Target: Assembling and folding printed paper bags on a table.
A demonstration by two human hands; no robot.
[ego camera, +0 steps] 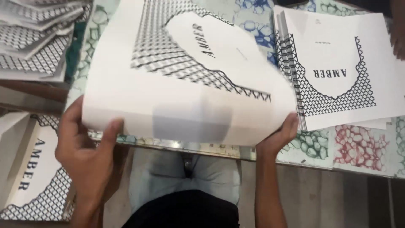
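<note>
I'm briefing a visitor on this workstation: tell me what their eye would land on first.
First, the big white sheet with a black lattice print, held over the table edge at centre by the left hand and the right hand. Next, the stack of matching printed sheets lying at upper right on the patterned tabletop. More printed sheets fan out at upper left.

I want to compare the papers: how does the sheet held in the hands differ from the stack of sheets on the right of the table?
The held sheet is a single sheet, lifted and curved, gripped at its near edge by the left hand and the right hand; the stack is many sheets lying flat on the patterned table, untouched by those hands. The held sheet looks blurred; the stack is sharp. Both are white, with the same black lattice print.
</note>
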